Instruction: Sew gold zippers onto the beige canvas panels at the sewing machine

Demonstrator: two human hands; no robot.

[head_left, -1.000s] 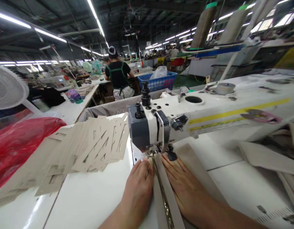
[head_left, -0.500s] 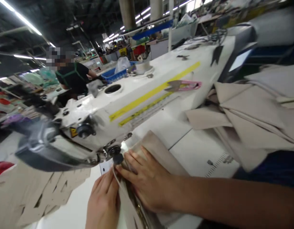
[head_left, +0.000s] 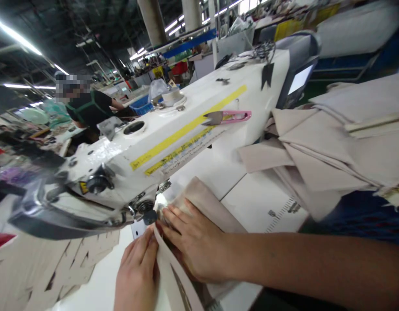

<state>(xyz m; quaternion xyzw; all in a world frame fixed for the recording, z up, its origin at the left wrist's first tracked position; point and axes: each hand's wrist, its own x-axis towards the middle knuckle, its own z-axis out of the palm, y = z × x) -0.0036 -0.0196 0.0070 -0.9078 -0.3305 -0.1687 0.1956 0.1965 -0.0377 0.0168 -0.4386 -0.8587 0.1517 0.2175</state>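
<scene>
Since the earlier frame, the view has swung rightward across the sewing machine [head_left: 176, 138]. At its stitching end [head_left: 142, 207], the left hand [head_left: 136, 265], fingers together, touches a beige strip [head_left: 166, 265] (pinch not discernible); the right hand [head_left: 197, 244], fingers slightly spread, rests on beige fabric [head_left: 205, 198]. Uneven pressure could skew the strip; fingertips this close could be caught.

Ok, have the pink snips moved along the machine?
No: the snips lie at the same spot against the yellow tape, shifted neither way.
</scene>
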